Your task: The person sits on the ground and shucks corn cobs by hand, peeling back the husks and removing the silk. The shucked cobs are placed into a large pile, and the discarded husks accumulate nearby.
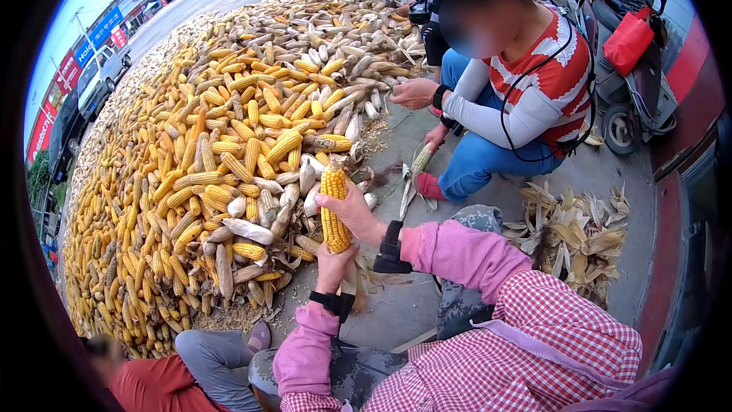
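Note:
A yellow corn cob (pixel 333 206), its kernels bare, stands almost upright between my two hands. My right hand (pixel 357 214) wraps the middle of the cob from the side, with the thumb across the kernels. Lower down, my left hand (pixel 334 266) is closed around the cob's base. Pale corn husk (pixel 353 289) hangs beside the left wrist; whether it is still joined to the cob is hidden. Just beyond my hands lies a large heap of corn cobs (pixel 229 163), mostly husked and yellow, some still in dry husks.
At upper right a crouching co-worker (pixel 532 86) holds a partly husked cob (pixel 422 160). Another person (pixel 166 377) sits at lower left. Loose husks (pixel 572 234) are piled on the concrete ground (pixel 394 309) to my right. A parked scooter (pixel 623 68) stands behind the co-worker.

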Motion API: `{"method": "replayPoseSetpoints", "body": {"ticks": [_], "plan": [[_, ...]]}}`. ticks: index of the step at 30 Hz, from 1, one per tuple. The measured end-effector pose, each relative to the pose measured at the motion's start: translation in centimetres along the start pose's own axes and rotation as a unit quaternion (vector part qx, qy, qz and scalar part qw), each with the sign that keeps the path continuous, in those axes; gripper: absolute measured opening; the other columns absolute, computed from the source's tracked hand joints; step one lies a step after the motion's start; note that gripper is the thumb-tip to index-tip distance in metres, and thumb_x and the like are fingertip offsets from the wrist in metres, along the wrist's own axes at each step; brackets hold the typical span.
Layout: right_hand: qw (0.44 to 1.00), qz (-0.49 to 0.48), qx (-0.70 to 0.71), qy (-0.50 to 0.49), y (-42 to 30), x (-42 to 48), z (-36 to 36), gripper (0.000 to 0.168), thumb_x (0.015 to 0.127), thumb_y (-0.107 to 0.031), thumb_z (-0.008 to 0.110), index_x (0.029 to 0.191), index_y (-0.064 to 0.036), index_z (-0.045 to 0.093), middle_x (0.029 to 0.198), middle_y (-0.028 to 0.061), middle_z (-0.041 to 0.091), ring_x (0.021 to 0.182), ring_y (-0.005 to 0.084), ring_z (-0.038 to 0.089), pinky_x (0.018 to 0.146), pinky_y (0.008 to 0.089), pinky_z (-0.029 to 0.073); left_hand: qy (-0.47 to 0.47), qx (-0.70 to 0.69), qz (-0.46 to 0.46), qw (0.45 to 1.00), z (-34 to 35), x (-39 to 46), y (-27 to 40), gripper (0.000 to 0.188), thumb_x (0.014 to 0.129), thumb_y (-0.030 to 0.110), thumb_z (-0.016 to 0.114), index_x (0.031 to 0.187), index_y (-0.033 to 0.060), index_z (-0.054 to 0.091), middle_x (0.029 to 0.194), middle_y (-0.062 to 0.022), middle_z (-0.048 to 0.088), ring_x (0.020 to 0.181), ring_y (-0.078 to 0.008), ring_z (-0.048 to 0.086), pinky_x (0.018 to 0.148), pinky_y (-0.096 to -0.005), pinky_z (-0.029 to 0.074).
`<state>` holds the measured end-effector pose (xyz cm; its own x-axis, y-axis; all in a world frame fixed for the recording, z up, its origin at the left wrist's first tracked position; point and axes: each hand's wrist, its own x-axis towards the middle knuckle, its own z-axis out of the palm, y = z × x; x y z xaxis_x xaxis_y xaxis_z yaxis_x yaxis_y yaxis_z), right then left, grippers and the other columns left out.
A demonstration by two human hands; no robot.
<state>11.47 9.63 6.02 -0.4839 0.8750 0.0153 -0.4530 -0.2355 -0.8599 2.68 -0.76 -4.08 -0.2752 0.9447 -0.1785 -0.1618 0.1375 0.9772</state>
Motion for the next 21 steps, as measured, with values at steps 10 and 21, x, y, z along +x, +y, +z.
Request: {"method": "replayPoseSetpoints", "body": {"ticks": [10, 21], "plan": [[0.971, 0.088, -0.096, -0.202, 0.1, 1.6, -2.1, 0.052, 0.095, -0.049, 0.059, 0.119, -0.003, 0.060, 0.109, 0.0069, 0.066, 0.099, 0.0141, 0.063, 0.089, 0.0309, 0.050, 0.110, 0.105, 0.063, 0.986, -1.1, -0.1, -0.8, 0.034, 0.076, 0.008, 0.084, 0.105, 0.0002, 0.066, 0.094, -0.0010, 0.068, 0.082, -0.0112, 0.063, 0.076, -0.0277, 0.051], [0.836, 0.323, -0.267, -0.354, -5.7, 1.7, -7.5, 0.061, 0.097, -0.052, 0.054, 0.133, -0.002, 0.057, 0.117, 0.0116, 0.068, 0.089, 0.0209, 0.073, 0.064, 0.0303, 0.061, 0.209, 0.459, 0.206, 0.839, -5.1, -0.8, 1.6, 0.019, 0.076, 0.012, 0.076, 0.089, 0.0097, 0.061, 0.082, -0.0141, 0.068, 0.081, -0.0366, 0.067, 0.066, -0.0430, 0.052]]}}
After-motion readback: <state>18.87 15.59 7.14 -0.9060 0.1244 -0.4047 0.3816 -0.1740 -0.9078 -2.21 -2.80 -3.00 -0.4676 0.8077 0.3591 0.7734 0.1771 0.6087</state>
